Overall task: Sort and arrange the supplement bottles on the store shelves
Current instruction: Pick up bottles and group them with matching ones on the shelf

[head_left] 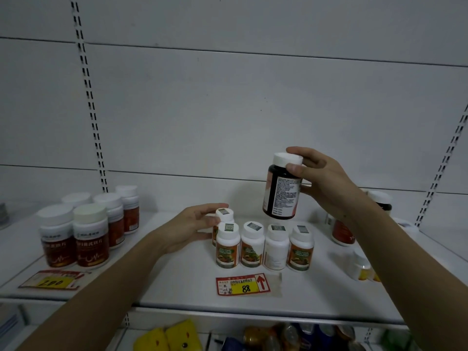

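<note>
The right hand (pixel 326 178) is holding a dark bottle (pixel 282 188) w/ white cap up in the air, tilted, fingers (pixel 293 169) pinching near the cap, above a row of four small white bottles (pixel 264 245) standing on the white shelf (pixel 177 287). The left hand (pixel 188 228) is touching a fifth small bottle (pixel 225 214) behind the row's left end. A red-labelled bottle group (pixel 88 224) is standing far left. Price tags reading 88 (pixel 243 285) & 200 (pixel 52 279) are lying near the shelf's front edge.
</note>
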{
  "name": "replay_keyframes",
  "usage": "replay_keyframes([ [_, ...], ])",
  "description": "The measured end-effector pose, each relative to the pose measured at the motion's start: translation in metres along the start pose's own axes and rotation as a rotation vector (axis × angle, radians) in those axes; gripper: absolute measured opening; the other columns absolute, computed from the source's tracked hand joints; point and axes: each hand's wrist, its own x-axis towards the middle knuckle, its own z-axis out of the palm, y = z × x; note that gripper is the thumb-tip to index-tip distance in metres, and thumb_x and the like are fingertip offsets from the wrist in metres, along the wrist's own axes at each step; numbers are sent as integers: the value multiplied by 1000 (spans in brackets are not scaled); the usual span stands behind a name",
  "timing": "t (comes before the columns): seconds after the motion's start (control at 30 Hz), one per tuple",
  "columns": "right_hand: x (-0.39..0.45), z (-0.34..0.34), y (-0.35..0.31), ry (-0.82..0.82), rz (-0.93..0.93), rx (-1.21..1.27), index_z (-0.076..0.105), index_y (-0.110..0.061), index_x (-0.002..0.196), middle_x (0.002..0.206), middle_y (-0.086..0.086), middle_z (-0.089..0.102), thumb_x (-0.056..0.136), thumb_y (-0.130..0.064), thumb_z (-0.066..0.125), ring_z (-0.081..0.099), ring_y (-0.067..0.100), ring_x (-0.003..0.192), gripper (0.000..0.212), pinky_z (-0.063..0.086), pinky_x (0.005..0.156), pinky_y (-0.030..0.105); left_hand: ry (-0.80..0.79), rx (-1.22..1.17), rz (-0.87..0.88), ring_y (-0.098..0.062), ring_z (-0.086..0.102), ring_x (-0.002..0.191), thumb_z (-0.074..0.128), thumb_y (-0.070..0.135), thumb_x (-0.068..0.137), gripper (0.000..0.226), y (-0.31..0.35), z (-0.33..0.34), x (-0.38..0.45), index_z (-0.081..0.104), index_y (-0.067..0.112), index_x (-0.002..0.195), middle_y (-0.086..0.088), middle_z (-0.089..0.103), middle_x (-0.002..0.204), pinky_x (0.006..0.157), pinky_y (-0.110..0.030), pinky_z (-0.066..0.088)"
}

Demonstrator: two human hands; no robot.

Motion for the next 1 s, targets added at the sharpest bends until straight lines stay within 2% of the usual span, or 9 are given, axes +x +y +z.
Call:
replay_keyframes([
  [0.1,-4,1,-1,10,2,1,65,-19,119,121,4,68,84,-9,70,66,19,102,37,54,83,38,-12,-14,-9,-18,60,119,57,6,94,38,-1,3,-1,61,26,127,6,64,129,96,-39,52],
  [0.23,-11,7,-4,29,14,-19,65,-20,118,122,2,67,84,-10,71,65,21,105,36,54,86,39,-4,-20,-8,-15,60,117,58,7,95,36,0,8,-5,62,29,123,9,65,127,91,-34,54],
  [0.4,-22,23,-9,69,26,-42,64,-19,122,123,1,66,85,-11,71,63,22,111,38,53,89,41,4,-35,-15,-14,54,124,53,16,98,32,3,9,-11,60,27,127,8,61,131,100,-37,49],
  [0.5,-29,35,-14,94,12,-21,63,-19,122,124,2,66,86,-11,71,64,22,110,38,53,88,40,85,127,57,-11,50,128,52,25,99,36,17,6,-19,53,27,135,9,57,135,103,-35,44],
  [0.6,-37,52,-19,78,-12,-15,64,-19,121,123,3,67,87,-12,70,64,22,108,36,54,88,40,198,307,172,-9,52,124,50,29,100,34,41,-1,-36,55,29,134,9,58,133,100,-31,44],
  [0.7,-42,75,-28,22,-23,-31,64,-20,120,120,2,67,86,-14,71,66,20,105,35,55,88,40,313,392,252,-6,57,112,52,24,99,25,65,-8,-64,61,28,122,6,63,124,91,-23,47],
  [0.8,-46,102,-36,-8,-29,-70,61,-18,123,118,-1,65,83,-16,75,66,16,99,42,56,86,37,424,614,312,-7,60,103,53,20,98,23,85,-22,-100,65,22,118,5,66,116,81,-15,45],
  [0.9,-53,130,-46,-47,3,-93,59,-16,125,115,-1,62,80,-22,80,66,13,96,50,57,77,29,575,781,263,-9,59,105,52,25,98,23,95,-38,-139,65,27,116,9,65,115,87,-25,46],
  [1.0,-63,153,-51,-109,35,-99,65,-15,113,103,2,69,78,-28,81,68,14,87,41,54,65,22,646,889,147,-9,57,106,50,30,99,24,99,-44,-175,63,28,118,10,63,117,82,-24,43],
])
